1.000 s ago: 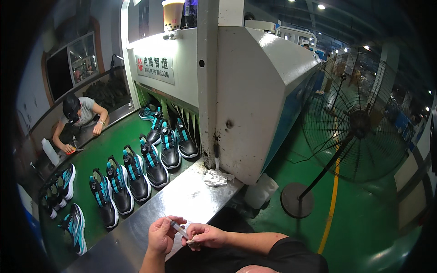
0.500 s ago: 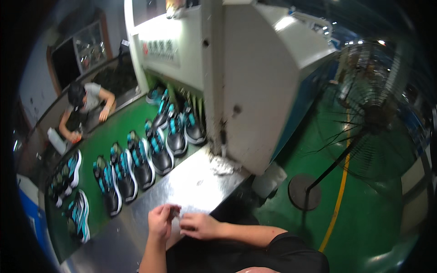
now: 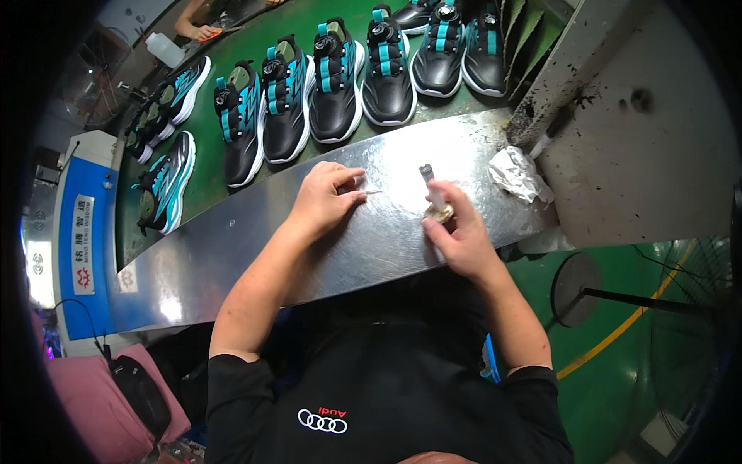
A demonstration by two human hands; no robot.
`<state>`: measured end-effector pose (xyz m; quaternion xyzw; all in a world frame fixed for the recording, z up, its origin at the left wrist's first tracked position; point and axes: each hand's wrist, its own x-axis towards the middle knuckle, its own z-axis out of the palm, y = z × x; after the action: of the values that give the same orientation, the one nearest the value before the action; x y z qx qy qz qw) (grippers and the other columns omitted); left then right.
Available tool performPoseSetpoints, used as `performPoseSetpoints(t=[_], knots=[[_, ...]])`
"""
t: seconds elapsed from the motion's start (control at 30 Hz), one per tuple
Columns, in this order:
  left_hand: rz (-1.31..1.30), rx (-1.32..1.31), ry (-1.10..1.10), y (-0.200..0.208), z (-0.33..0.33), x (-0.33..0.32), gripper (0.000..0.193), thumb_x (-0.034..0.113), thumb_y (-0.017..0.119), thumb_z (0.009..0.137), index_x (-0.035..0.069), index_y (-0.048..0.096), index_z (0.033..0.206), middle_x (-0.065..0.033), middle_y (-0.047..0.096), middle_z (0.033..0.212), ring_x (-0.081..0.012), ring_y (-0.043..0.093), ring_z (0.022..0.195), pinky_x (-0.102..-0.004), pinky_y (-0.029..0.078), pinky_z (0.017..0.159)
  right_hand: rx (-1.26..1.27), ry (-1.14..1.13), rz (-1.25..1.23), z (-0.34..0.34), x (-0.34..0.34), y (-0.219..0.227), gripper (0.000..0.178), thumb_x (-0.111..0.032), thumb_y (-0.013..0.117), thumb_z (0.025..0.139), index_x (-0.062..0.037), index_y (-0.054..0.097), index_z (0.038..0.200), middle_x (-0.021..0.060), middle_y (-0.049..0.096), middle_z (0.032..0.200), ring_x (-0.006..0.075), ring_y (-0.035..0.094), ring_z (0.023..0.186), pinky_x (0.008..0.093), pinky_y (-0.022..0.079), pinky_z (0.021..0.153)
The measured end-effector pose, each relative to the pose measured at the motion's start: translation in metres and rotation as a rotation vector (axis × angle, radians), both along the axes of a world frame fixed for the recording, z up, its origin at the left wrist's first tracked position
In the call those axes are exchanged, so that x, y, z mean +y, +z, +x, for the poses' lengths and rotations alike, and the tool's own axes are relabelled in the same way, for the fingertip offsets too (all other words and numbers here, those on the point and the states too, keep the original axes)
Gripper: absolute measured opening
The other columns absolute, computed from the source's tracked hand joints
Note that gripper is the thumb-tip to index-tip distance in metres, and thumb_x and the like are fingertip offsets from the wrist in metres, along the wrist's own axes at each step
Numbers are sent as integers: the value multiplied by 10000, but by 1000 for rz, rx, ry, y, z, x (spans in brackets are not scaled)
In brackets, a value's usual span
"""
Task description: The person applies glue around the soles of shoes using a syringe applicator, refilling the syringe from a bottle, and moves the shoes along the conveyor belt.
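Observation:
Over the metal ledge (image 3: 309,240), my left hand (image 3: 326,197) is closed, thumb and forefinger pinching a thin pale sliver (image 3: 373,192). My right hand (image 3: 466,236) is to its right, closed around a small brush-like tool (image 3: 434,184) with a whitish stem and a dark grey tip pointing away from me. Between those right fingers there is also a yellowish-white lump, blurred, whose kind I cannot make out. Beyond the ledge stands a row of black sneakers (image 3: 337,89) with teal straps and white soles, toes toward me. Neither hand touches them.
A crumpled white cloth (image 3: 519,175) lies at the ledge's right end, against a grey machine panel (image 3: 626,147). More sneakers (image 3: 167,185) rest at the left on the green belt (image 3: 205,182). Far off, another person's hand (image 3: 202,32) holds something orange. A fan base (image 3: 580,290) stands lower right.
My view has swung down toward the ledge. The hands, close together before, are now apart, and the tool in the right hand has come into clear sight.

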<state>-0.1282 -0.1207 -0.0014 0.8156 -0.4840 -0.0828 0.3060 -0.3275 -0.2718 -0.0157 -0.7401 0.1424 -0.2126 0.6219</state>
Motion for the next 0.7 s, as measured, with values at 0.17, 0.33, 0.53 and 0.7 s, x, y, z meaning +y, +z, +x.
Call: performPoseSetpoints(t=[0.17,0.33,0.53,0.7], knots=[[-40,363,250,40,8,17,449,-8,715,715,17,595,1147,-37,608,827,-83,550,704,-224,483,668,-122,-13,-75,7,-23,1,472,-27,563,782,-84,474,1242,130,550,1032,198,557,805,287,464,709],[-239,157,126,149,-11,2,526,37,700,739,34,492,1222,-76,547,1061,-125,544,884,-255,453,781,-161,36,-235,-1,-27,-10,353,-104,597,792,-32,558,1136,146,566,996,263,559,827,334,472,725],[-695,-25,-381,295,-102,-136,673,389,604,835,5,330,1315,-173,445,1269,-253,494,1157,-376,383,983,-149,61,-242,-9,-25,-27,329,-159,583,826,-26,550,1126,162,563,1035,309,555,955,360,451,836],[-844,-176,-524,411,-127,-236,986,627,556,793,-130,233,1337,-326,348,1331,-369,369,1269,-381,300,1044,-165,75,-193,-8,-22,-27,336,-173,576,834,-28,543,1135,164,552,1021,304,552,935,361,450,829]])
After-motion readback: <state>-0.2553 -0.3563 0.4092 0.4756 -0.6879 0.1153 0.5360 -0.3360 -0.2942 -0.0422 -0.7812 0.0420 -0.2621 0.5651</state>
